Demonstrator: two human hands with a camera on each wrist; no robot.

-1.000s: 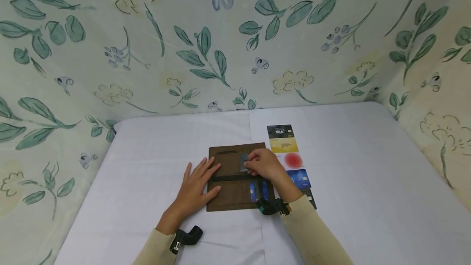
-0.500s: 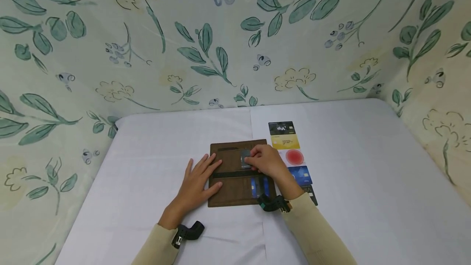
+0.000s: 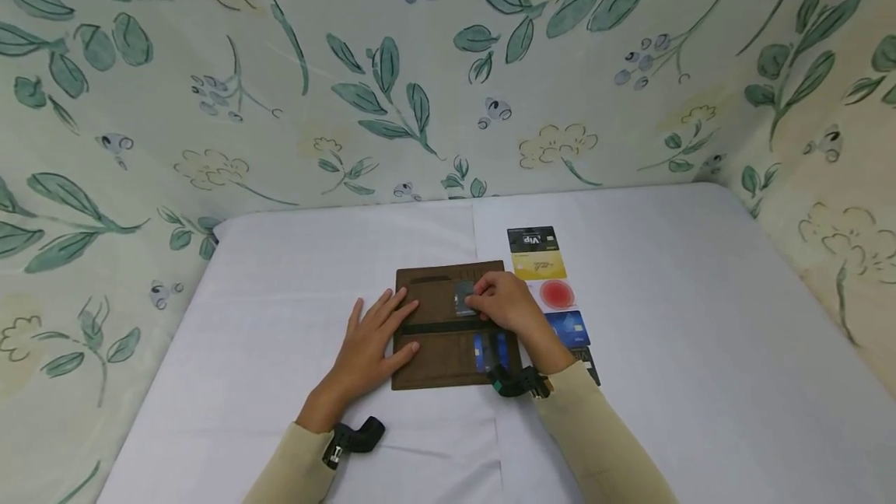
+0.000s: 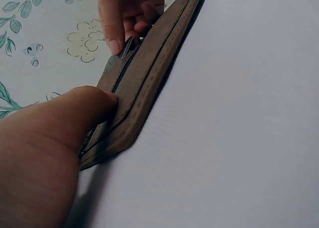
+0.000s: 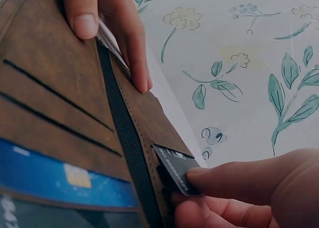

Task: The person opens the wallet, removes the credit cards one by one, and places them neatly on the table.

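Observation:
A brown wallet (image 3: 437, 368) lies unfolded on the white-covered table. My left hand (image 3: 364, 352) rests on its left side, fingers spread, the thumb (image 4: 92, 101) pressing the near half. At the upper right panel, my right hand (image 3: 509, 306) pinches a dark grey card (image 5: 174, 173) between thumb and fingers. One end of that card meets a slot in the leather, and printed digits show along it. In the near half a blue card (image 5: 45, 173) with a chip sits in a slot, a darker card (image 5: 70, 215) in front of it.
Right of the wallet several cards lie in an overlapping column: a black Vip card (image 3: 532, 239), a yellow card (image 3: 539, 265), a white card with a red circle (image 3: 557, 294), a blue card (image 3: 570, 327) and a dark card (image 3: 586, 360) partly behind the right wrist.
The head view has shifted slightly, so the wallet and cards appear a little higher. Both hands keep nearly the same place on the wallet, the right still pinching the dark card.

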